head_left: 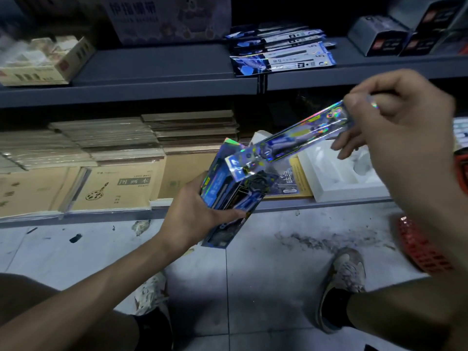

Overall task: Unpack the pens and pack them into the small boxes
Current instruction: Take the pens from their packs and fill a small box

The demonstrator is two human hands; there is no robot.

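Left hand grips a small blue box, open end up. Right hand pinches the upper end of a holographic pen pack. The pack slants down toward the left hand, with its lower end at the box mouth. Box contents: indistinct.

More pen packs lie stacked on the grey shelf above both hands. Brown notebooks lie beyond the left hand. A white tray and a red basket sit below the right hand. The tiled floor is dirty.

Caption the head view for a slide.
Right hand pinches a holographic pen pack, its lower end at the open box the left hand grips.
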